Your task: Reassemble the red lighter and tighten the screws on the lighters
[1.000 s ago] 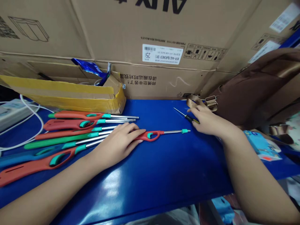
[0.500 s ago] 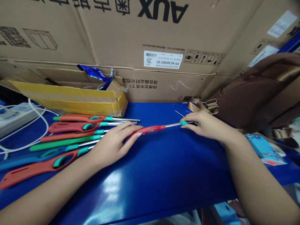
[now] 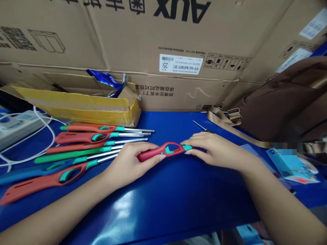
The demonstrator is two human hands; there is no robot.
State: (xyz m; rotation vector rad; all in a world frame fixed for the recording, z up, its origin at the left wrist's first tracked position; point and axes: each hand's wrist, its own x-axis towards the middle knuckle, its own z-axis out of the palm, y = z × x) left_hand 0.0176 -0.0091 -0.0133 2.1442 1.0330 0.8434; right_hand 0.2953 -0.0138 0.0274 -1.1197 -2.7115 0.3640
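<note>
A red long-nosed gas lighter (image 3: 150, 154) with a teal trigger is held level between my hands above the table. My left hand (image 3: 134, 156) is closed around its rear end. The fingers of my right hand (image 3: 204, 148) pinch the teal collar (image 3: 187, 147) at its front end. That collar sits against the red body, and my right hand hides the metal tube. Just behind my right hand lies a thin metal shaft (image 3: 199, 125), its dark end partly covered. Several red, green and blue gas lighters (image 3: 76, 146) lie side by side left of my left hand, tubes pointing right.
Behind the blue table (image 3: 163, 197) stands a large cardboard box (image 3: 127, 44). A yellow-taped carton (image 3: 84, 109) holds a blue packet at the back left. White cables and a power strip (image 3: 17, 127) lie far left. A brown bag (image 3: 286, 98) and a blue pack (image 3: 291, 165) are at right.
My right hand has moved left along the metal tube, bringing the teal collar from the tube's end to the red body. The lighter has turned, so its trigger opening shows.
</note>
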